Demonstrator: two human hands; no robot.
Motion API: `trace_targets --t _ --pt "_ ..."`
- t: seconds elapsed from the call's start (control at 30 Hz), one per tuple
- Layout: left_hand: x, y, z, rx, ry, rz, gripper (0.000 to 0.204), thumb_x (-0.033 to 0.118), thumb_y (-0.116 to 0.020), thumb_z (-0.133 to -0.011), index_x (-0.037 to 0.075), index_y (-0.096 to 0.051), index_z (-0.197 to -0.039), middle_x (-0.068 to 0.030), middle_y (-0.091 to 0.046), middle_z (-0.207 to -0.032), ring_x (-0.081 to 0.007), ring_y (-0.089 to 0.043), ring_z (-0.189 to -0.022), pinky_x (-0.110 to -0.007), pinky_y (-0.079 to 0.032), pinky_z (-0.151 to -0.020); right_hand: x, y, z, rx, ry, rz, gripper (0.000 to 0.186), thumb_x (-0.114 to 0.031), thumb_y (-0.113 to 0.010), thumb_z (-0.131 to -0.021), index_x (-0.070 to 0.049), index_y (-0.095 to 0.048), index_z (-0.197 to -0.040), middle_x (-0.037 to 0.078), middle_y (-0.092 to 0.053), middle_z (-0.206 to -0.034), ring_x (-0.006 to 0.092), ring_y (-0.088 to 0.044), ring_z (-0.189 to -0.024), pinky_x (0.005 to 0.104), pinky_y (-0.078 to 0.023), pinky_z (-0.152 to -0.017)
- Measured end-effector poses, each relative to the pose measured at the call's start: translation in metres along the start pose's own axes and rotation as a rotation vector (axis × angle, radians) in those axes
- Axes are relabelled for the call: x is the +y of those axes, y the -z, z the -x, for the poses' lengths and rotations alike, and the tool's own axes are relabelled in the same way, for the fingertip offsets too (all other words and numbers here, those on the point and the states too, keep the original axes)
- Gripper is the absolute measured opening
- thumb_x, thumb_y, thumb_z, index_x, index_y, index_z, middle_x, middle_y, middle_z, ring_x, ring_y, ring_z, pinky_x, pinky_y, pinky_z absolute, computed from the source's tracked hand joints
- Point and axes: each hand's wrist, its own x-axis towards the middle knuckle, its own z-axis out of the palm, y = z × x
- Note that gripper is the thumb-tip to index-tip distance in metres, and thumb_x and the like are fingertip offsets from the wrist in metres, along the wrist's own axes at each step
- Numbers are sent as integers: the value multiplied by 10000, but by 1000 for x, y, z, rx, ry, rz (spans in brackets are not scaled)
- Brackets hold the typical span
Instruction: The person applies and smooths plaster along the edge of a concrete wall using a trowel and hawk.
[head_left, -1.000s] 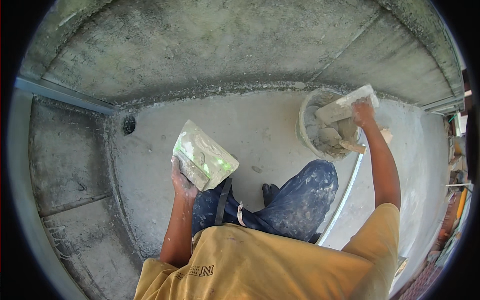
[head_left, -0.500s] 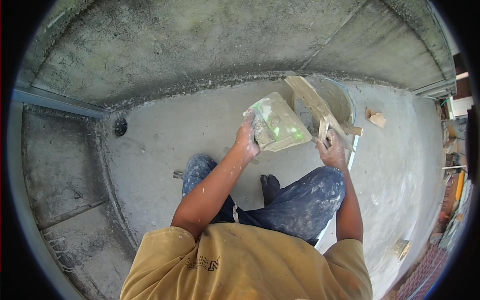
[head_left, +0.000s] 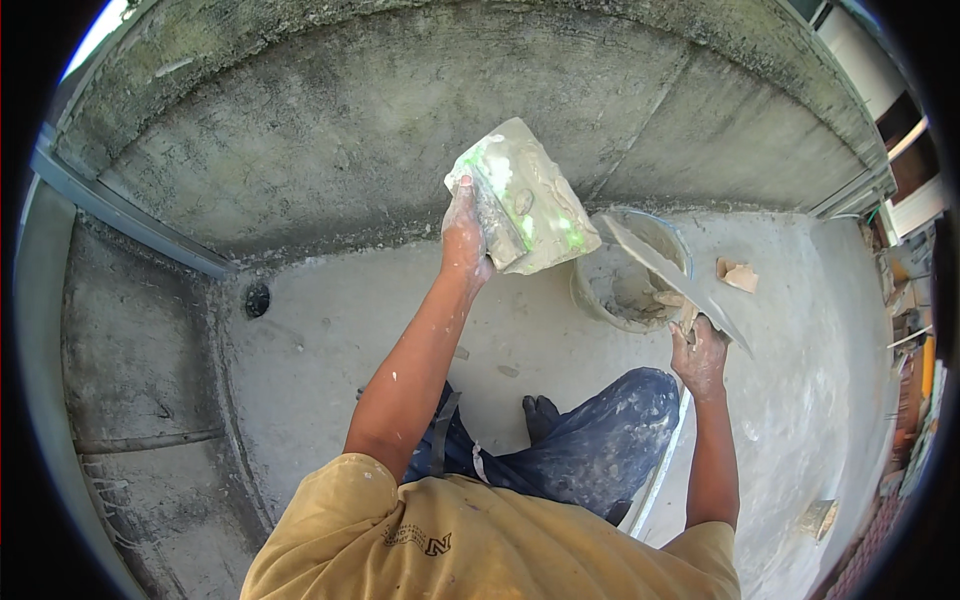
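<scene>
My left hand (head_left: 465,238) is closed on the edge of a squarish hand board (head_left: 545,205), smeared with wet grey mortar and showing green patches. It holds the board up in front of the low wall. To its right, my right hand (head_left: 702,358) grips a plastering trowel (head_left: 668,272) by its handle, mostly hidden behind the fingers. The trowel's long flat blade slants over a bucket (head_left: 592,302) on the floor. Grey mortar (head_left: 628,288) coats the bucket's inside. Both hands are spotted with mortar.
A rough concrete wall (head_left: 380,120) curves along the far side, and another wall (head_left: 140,330) stands at the left. A round dark hole (head_left: 257,299) is in the floor's far left corner. Torn brown cardboard (head_left: 737,274) lies right of the bucket. Stacked materials (head_left: 910,380) line the right edge.
The board has risen up and left with my left hand. My right hand has moved slightly right and down, and the trowel has turned, uncovering more of the bucket.
</scene>
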Motion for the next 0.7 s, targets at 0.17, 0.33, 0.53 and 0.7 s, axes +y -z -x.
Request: trace_targets --t 0.17,0.33,0.53,0.7 --pt "48 -21 25 -148 -364 -118 548 379 -482 -1003 -7 -404 -1384 -138 -509 -1317 -227 -540 -1158 -375 -437 -1002 -38 9 -75 229 469 185 381 -188 -692 -799 -61 -642 -1155 185 -631 -1129 389 -581 -1087 511 -415 -989" --pt "102 -25 75 -264 -632 -358 529 326 -508 -993 -30 -414 -1373 -124 -517 -1317 -193 -523 -1155 -332 -403 -1001 -94 23 -155 459 600 235 392 -162 -690 -749 -84 -670 -1133 131 -638 -1163 363 -579 -1117 516 -407 -1002" --pt "128 12 113 -91 -731 -410 481 286 -496 -998 -24 -432 -1360 -130 -546 -1259 -187 -513 -1148 -326 -386 -1007 -198 66 -249 670 659 105 370 -188 -667 -833 -17 -610 -1157 207 -635 -1084 402 -595 -1043 512 -442 -921" --pt "117 105 129 229 -706 -331 455 297 -471 -1011 -32 -483 -1325 -116 -559 -1248 -187 -517 -1139 -320 -389 -999 -239 83 -340 100 427 -462 275 -242 -641 -886 18 -612 -971 169 -640 -755 279 -594 -683 411 -465 -647"
